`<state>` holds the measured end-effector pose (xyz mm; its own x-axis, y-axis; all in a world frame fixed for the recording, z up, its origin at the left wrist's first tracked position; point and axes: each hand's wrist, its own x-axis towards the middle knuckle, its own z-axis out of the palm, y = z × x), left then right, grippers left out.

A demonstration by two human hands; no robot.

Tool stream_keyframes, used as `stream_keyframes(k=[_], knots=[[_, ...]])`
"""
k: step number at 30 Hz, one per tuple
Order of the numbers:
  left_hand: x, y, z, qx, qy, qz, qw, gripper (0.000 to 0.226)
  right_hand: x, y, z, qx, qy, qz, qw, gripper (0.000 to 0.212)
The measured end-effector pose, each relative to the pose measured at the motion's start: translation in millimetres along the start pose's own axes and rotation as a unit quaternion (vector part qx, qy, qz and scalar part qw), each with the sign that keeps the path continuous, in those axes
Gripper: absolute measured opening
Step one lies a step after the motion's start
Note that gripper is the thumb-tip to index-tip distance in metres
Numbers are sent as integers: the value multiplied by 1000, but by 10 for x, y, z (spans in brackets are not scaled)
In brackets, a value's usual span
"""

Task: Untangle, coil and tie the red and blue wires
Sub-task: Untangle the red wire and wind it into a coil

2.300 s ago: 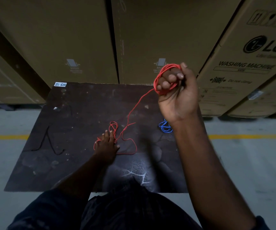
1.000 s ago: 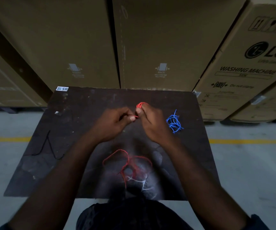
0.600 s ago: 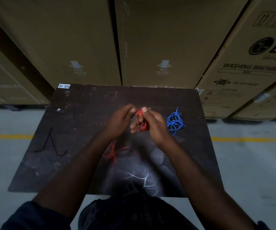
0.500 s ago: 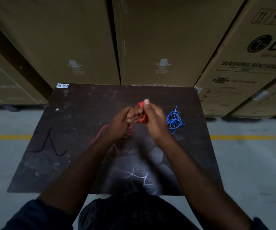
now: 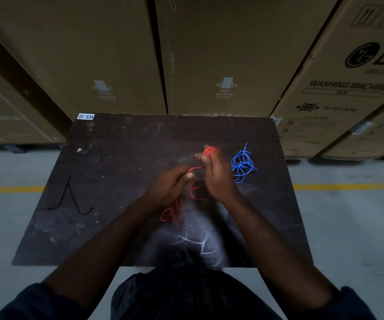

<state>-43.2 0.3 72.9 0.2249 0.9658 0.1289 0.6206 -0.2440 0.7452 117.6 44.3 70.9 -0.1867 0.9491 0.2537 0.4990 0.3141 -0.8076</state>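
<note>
Two hands meet over the dark table (image 5: pixel 117 162) near the middle of the frame: the right hand (image 5: pixel 218 179) holds a small coil of the red wire (image 5: pixel 210 150) wound on its fingers, and the left hand (image 5: pixel 169 187) pinches the strand beside it. Loose red loops lie below them; the blue wire (image 5: pixel 242 163) lies tangled just right of the right hand.

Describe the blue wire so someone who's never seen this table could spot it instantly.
Start at the dark board in front of the cardboard boxes. Just right of the person's right hand lies the blue wire, a loose tangle on the board; the red wire beside it is wound round that hand's fingers.
</note>
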Motion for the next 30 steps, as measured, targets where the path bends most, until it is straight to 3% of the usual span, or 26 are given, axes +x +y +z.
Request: stream_keyframes(k=[3, 8, 11, 14, 17, 20, 26, 30], knots=[[64, -11, -109, 9, -3, 49, 999, 20, -162, 78, 24, -29, -89, -11, 996, 35], [126, -120, -230, 69, -3, 61, 996, 17, -218, -37, -10, -20, -172, 5, 985, 41], [166, -126, -233, 32, 24, 52, 998, 17, -258, -158, 7, 150, -217, 120, 957, 39], [148, -163, -132, 25, 47, 25, 998, 20, -280, -359, -21, 324, -197, 202, 903, 39], [42, -340, 23, 63, 56, -9, 996, 20, -208, -595, -88, 415, -166, 205, 871, 41], [-59, -417, 128, 14, 55, -12, 998, 14, -128, -820, -153, 472, -137, 188, 850, 41], [-22, -363, 224, 47, 67, -126, 989, 53, -134, -1096, -261, 514, -106, 129, 841, 39], [43, -350, 260, -2, 110, -174, 979, 45, -190, -1172, -259, 516, -82, 118, 844, 37]])
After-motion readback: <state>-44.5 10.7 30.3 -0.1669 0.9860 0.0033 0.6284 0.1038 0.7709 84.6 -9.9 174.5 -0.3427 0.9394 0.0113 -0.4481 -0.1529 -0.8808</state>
